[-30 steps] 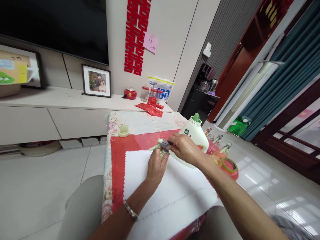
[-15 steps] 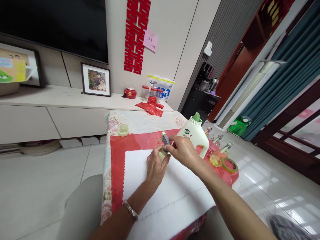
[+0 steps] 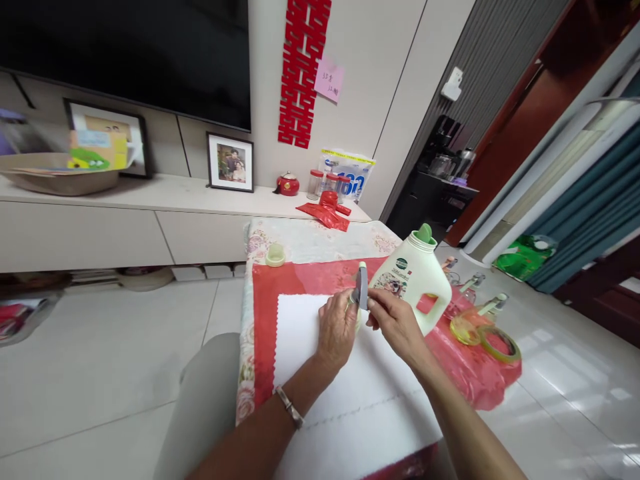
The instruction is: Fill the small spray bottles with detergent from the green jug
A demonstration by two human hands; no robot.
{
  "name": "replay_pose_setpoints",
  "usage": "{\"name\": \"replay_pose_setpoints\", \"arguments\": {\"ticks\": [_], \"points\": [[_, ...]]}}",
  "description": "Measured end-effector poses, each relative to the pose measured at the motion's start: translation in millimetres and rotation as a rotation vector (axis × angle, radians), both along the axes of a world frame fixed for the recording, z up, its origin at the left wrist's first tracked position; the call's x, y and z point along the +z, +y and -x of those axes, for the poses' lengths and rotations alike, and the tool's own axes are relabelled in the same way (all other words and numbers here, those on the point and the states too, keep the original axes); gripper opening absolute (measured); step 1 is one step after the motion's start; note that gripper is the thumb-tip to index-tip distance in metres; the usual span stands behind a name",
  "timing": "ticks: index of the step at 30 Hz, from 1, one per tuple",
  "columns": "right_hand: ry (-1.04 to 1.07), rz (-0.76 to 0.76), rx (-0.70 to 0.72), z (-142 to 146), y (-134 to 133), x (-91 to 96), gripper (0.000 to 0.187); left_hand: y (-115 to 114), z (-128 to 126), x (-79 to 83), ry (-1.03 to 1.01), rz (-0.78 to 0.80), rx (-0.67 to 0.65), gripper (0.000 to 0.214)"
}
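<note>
My left hand (image 3: 336,328) is closed around a small pale green bottle, mostly hidden in the fist, over the white sheet (image 3: 350,393). My right hand (image 3: 395,323) pinches the grey and pale green spray pump head (image 3: 362,285) that stands upright on top of that bottle. Just behind both hands stands a white detergent jug (image 3: 417,280) with a green open spout. A silver bracelet (image 3: 290,407) is on my left wrist.
A red cloth (image 3: 310,277) covers the small table over a floral cover. A pale green cap (image 3: 275,254) lies at the far left of it. At the right are a yellow dish (image 3: 464,328), a tape roll (image 3: 497,342) and small spray bottles (image 3: 473,287). A TV cabinet with a photo frame (image 3: 230,162) stands behind.
The pump head has turned from lying sideways to standing upright under my right fingers. The camera has swung left, so everything sits further right in view.
</note>
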State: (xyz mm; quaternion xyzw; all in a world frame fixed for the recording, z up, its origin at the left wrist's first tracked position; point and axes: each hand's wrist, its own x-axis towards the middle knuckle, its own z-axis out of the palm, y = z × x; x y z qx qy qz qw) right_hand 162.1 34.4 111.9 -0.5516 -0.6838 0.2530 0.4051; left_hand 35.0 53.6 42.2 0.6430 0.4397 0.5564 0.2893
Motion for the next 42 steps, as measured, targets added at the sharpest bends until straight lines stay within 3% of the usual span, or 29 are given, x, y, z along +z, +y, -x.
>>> {"name": "replay_pose_setpoints", "arguments": {"ticks": [6, 13, 19, 25, 32, 42], "points": [[0.173, -0.034, -0.023, 5.0, 4.5, -28.6, 0.032, 3.0, 1.9, -3.9, -0.026, -0.004, -0.027, 0.036], [0.302, -0.104, -0.108, 19.8, 2.6, -42.7, 0.035, 1.0, 4.9, -6.0, -0.268, 0.031, -0.151, 0.032], [0.37, -0.123, -0.126, 26.2, -0.1, -50.6, 0.032, -0.9, 8.6, -4.8, -0.252, 0.043, -0.147, 0.033], [0.387, -0.115, -0.051, 16.0, -0.7, -59.0, 0.038, 0.5, 4.6, 0.0, -0.275, 0.093, -0.181, 0.037], [0.35, -0.177, -0.079, 10.3, 1.1, -76.6, 0.036, -0.4, 4.0, -2.7, -0.237, 0.042, -0.146, 0.032], [0.255, -0.244, -0.018, 11.5, -0.9, -72.9, 0.037, 4.1, 6.6, -3.7, -0.27, 0.1, -0.131, 0.029]]}}
